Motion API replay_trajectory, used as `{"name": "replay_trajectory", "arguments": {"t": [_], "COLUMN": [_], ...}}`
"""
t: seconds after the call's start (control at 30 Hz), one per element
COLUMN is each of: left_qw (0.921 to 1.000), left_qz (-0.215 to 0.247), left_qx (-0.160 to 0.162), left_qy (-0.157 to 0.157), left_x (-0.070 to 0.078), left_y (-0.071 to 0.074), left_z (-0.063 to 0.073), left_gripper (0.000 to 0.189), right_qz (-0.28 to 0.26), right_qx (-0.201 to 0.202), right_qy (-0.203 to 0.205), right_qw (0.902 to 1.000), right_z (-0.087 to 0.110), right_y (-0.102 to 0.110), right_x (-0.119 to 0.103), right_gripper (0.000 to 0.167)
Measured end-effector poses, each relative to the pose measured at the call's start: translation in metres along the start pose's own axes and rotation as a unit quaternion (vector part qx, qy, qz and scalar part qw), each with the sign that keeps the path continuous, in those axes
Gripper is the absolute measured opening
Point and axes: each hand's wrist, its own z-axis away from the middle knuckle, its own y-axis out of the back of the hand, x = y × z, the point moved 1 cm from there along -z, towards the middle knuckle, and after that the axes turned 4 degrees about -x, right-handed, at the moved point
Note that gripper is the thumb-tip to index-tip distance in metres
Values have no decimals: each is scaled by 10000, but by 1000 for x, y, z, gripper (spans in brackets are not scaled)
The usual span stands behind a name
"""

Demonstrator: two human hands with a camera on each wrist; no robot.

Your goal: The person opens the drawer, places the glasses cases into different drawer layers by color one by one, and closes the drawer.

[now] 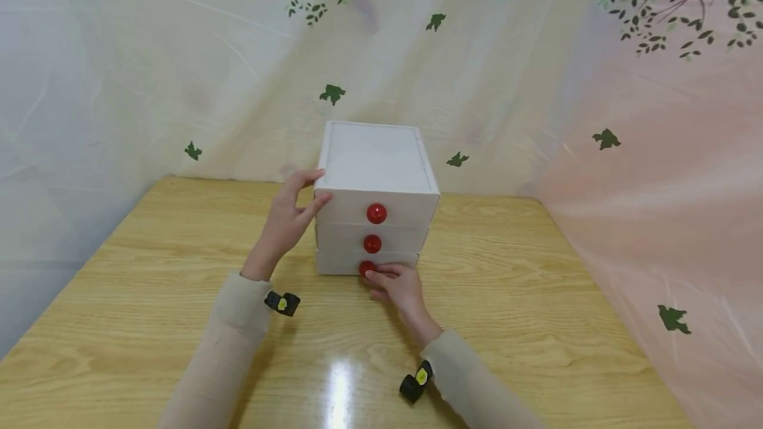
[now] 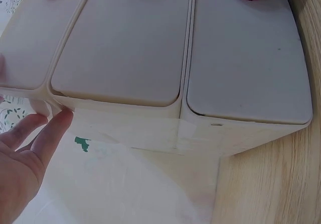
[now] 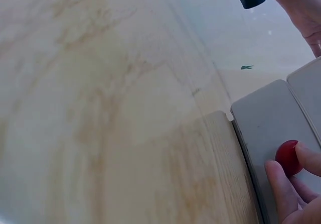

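Observation:
A white three-drawer cabinet [image 1: 375, 157] stands on the table, each drawer front bearing a round red knob. Near its upper front left corner is my left hand [image 1: 285, 217]. The thumb rests on the top drawer's front and the fingers touch the side. In the left wrist view the fingertips [image 2: 62, 117] lie against the cabinet's side wall, close to a seam between drawers. My right hand [image 1: 402, 286] pinches the lowest red knob [image 3: 288, 157] between thumb and fingers. All three drawers appear closed; the top knob [image 1: 377, 213] and middle knob [image 1: 372, 243] are untouched.
The wooden table [image 1: 512, 296] extends around the cabinet on both sides and in front. Behind it hangs a pale curtain [image 1: 250, 85] with green leaf and branch prints, which continues along both sides. Small black wrist cameras sit at both cuffs.

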Motion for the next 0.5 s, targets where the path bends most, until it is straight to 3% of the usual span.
{"name": "replay_trajectory", "arguments": {"t": [0.17, 0.3, 0.37, 0.5], "left_qw": [9999, 9997, 9993, 9979], "left_qz": [-152, -145, -67, -198], "left_qx": [11, -196, -341, -456], "left_qy": [-28, 51, 168, 423], "left_x": [1, 0, -2, -7], "left_y": [1, 2, 4, 13], "left_z": [0, 1, 3, 9], "left_gripper": [42, 44, 47, 52], "right_qz": [67, 783, 1350, 2397], "right_qx": [-102, -599, -1049, -1863], "right_qy": [-29, -59, -19, 136], "right_qw": [9999, 9951, 9853, 9527], "right_z": [-1, 0, 2, 5], "right_y": [1, 10, 19, 48], "right_x": [-1, -4, -8, -26], "right_gripper": [30, 28, 28, 31]}}
